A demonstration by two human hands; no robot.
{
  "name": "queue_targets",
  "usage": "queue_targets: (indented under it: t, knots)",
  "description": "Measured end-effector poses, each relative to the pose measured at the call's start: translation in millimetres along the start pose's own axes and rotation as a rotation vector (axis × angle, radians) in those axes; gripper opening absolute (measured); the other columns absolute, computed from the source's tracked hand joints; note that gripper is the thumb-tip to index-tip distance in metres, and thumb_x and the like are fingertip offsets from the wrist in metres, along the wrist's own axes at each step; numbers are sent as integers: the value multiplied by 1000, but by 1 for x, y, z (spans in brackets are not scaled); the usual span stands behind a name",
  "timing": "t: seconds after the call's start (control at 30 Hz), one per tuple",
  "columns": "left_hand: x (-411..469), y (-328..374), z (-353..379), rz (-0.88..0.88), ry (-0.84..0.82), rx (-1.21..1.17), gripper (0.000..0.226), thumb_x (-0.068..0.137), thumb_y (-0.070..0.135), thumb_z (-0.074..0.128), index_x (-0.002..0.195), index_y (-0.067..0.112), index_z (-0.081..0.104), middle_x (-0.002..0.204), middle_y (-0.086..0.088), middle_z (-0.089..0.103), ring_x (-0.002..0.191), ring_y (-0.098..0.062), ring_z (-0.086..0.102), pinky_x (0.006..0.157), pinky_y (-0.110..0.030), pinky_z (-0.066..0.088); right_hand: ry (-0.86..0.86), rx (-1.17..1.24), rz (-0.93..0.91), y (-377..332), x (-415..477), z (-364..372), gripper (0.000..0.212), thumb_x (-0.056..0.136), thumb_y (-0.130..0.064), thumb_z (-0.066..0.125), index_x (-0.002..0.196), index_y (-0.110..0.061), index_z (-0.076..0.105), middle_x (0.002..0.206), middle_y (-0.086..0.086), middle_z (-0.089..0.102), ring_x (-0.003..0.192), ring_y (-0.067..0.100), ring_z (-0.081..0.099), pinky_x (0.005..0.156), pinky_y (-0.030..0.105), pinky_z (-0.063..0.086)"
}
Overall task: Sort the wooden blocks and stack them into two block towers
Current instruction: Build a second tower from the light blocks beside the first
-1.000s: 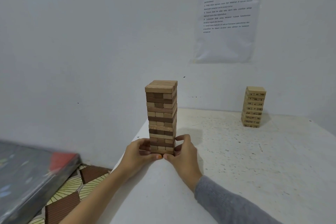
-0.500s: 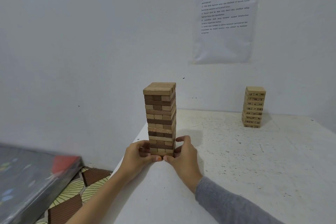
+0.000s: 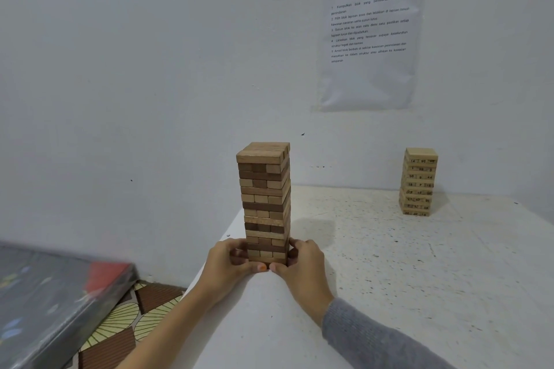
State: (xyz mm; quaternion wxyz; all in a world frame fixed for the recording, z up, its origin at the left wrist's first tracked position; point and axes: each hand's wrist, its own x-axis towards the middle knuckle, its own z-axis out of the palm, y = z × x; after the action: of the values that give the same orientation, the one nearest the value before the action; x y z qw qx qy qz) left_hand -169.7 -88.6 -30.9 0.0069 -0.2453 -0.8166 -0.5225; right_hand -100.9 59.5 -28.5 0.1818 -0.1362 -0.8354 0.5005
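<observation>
A tall tower of mixed light and dark brown wooden blocks (image 3: 264, 198) stands upright near the left edge of the white table (image 3: 419, 278). My left hand (image 3: 226, 263) grips its base from the left and my right hand (image 3: 302, 266) grips it from the right, thumbs meeting in front of the lowest layers. A shorter tower of pale numbered blocks (image 3: 418, 181) stands at the back right by the wall, untouched.
A printed instruction sheet (image 3: 368, 36) hangs on the wall above the table. To the left, below the table edge, lie a dark plastic-wrapped flat box (image 3: 45, 299) and a patterned floor mat (image 3: 129, 323).
The brown tower, held at its base by both hands, has shifted slightly left and toward me. The pale tower has stayed put.
</observation>
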Motion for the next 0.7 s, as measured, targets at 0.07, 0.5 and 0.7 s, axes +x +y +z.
queue_targets:
  t: [0.07,0.5,0.7]
  knots:
    - [1,0,0,-2,-2,-2,43,65,16,87,105,15,72,98,-2,74,90,-21,71,86,-41,57,0,-7,-8,0,1,-1,45,82,-14,76,124,-10,58,116,5,57,101,18,60,85,18,50]
    - [11,2,16,18,37,31,40,65,16,87,104,16,74,96,4,74,88,-19,70,84,-38,57,13,-19,-21,4,8,-13,42,84,-11,73,124,-9,59,117,6,57,105,21,60,91,23,51]
    - [22,6,35,36,33,55,44,68,22,86,110,15,72,101,2,72,93,-23,68,84,-40,57,33,-35,-14,12,17,-31,42,84,-10,73,124,-9,60,114,6,58,103,20,59,85,18,47]
